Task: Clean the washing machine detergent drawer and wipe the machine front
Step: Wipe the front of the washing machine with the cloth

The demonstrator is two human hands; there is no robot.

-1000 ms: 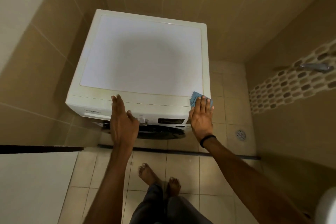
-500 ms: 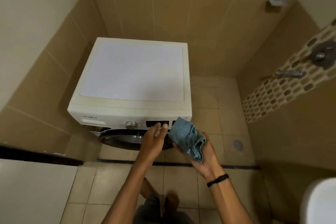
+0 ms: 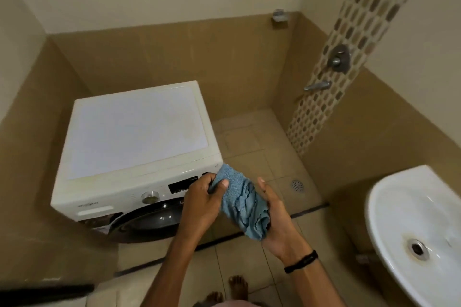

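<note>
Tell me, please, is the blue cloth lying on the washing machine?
No, the left hand grips the blue cloth and the right hand supports it, in front of the washing machine.

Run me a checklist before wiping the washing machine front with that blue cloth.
1. Grip on blue cloth: ok, left hand pinches its top end, right hand supports it.
2. Cloth folded flat: not ok, bunched.
3. Cloth damp: cannot tell.
4. Detergent drawer shut: ok, flush with the panel.
5. Door shut: ok.
</note>
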